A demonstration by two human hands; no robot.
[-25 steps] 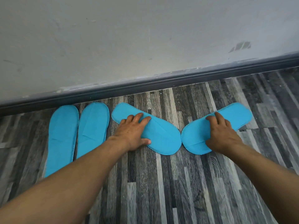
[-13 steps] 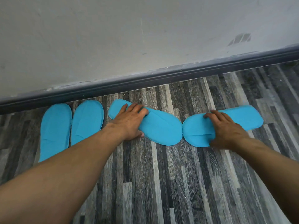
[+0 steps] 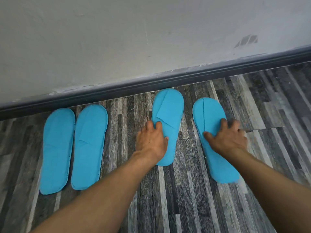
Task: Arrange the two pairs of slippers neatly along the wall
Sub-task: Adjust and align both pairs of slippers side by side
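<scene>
**Second pair toes-to-wall, gap between them not yet closed**

The left hand (image 3: 152,142) lies flat, fingers spread, on the third slipper (image 3: 167,118); the right hand (image 3: 227,137) presses the same way on the fourth slipper (image 3: 210,132) — neither hand grips, both pin with an open palm. Both slippers point their long axes at the baseboard (image 3: 151,83), but the fourth leans, its heel swung out to the right, and sits a little farther from the wall. A strip of bare floor (image 3: 186,148) separates the two. The finished pair — first slipper (image 3: 57,148) and second slipper (image 3: 89,145) — lies side by side to the left, nearly touching. The coming move likely falls to the right hand: swing the heel leftward and slide toward its mate. Open floor on every side leaves room.
</scene>
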